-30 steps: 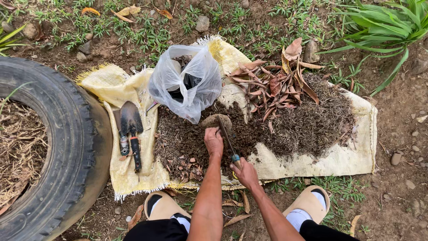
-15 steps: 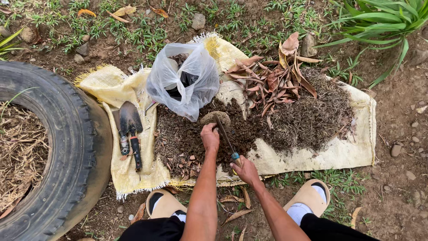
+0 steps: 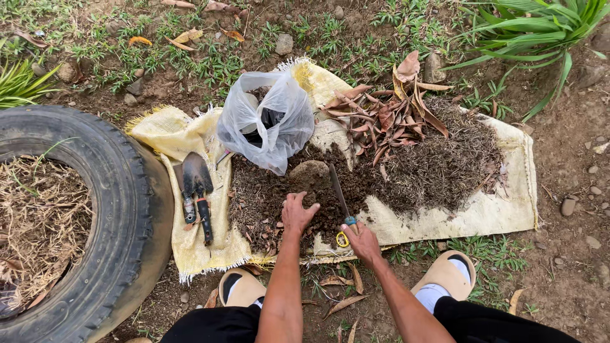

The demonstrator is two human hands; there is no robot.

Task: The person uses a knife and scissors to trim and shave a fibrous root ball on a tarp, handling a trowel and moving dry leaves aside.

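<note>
1. Head view looks straight down on a person crouching over a yellow woven sack (image 3: 445,222) spread flat on the ground, with dark soil (image 3: 267,203) heaped on its middle.
2. Their left hand (image 3: 298,213) lies palm down on the soil, fingers spread and pressing into it, closed on nothing that I can make out.
3. Their right hand (image 3: 360,240) sits at the near edge of the sack, fingers curled around the handle end of a slim tool (image 3: 340,197); its dark blade runs up and away from the hand, across the soil, just right of the left hand.
4. A pale lump of earth (image 3: 309,171) rests just beyond the left fingertips, between them and a clear plastic bag (image 3: 270,124) with dark contents.
5. Dry brown leaves (image 3: 387,117) and fine plant litter cover the sack's right half.
6. Two trowels (image 3: 196,190) lie side by side on the sack's left part, well apart from both hands.
7. An old tyre (image 3: 121,216) filled with dry grass lies at the left.
</note>
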